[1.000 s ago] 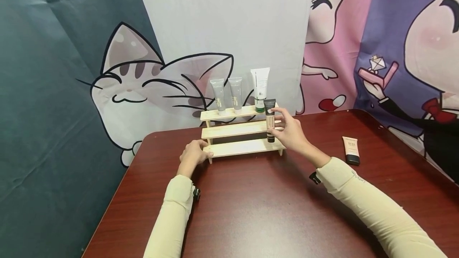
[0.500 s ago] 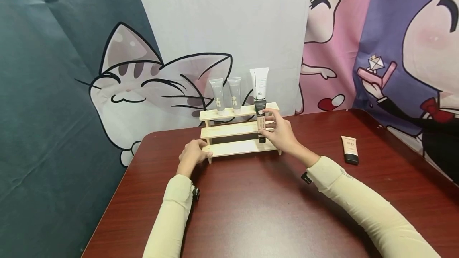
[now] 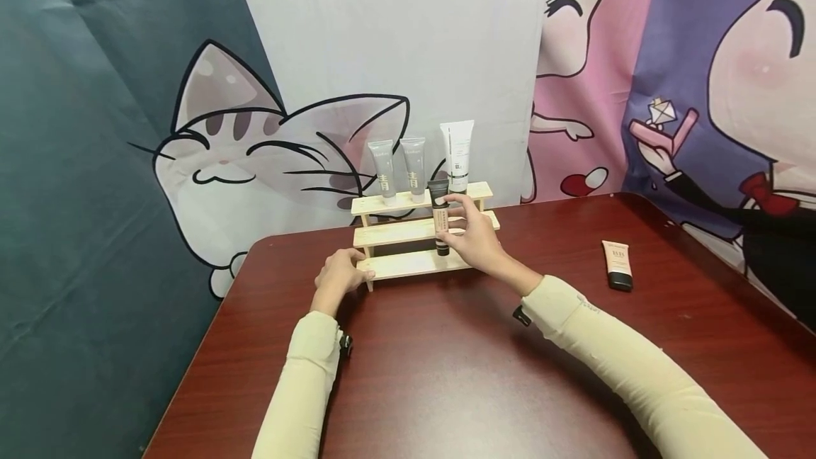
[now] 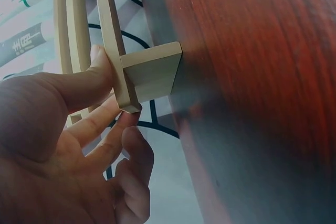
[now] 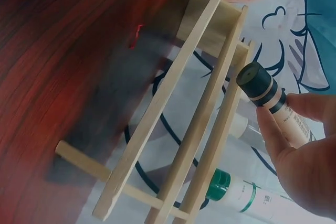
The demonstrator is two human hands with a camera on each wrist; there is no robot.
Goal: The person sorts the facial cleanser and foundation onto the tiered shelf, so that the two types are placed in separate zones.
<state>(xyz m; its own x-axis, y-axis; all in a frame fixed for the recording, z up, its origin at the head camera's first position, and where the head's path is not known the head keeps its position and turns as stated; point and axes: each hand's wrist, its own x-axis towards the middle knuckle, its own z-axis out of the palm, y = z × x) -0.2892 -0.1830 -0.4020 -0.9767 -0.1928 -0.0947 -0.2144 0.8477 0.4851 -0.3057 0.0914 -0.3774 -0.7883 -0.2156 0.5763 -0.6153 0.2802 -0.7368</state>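
Note:
In the head view my right hand pinches a beige cosmetic tube, its black cap downward, over the lowest tier of a small three-tier wooden rack. The right wrist view shows the tube's round black cap near the shelves. My left hand holds the rack's left end. From the left wrist, the thumb lies on top of the shelf end and fingers reach beneath it. On the top tier stand two grey translucent tubes and a white tube with a green cap.
Another beige tube with a black cap lies on the reddish-brown wooden table, right of the rack. Behind the table hangs a cartoon-printed cloth with a cat on its left part.
My right hand has carried the cosmetic tube left along the rack, from its right end to in front of the middle tiers. The left hand has kept its hold on the rack's end.

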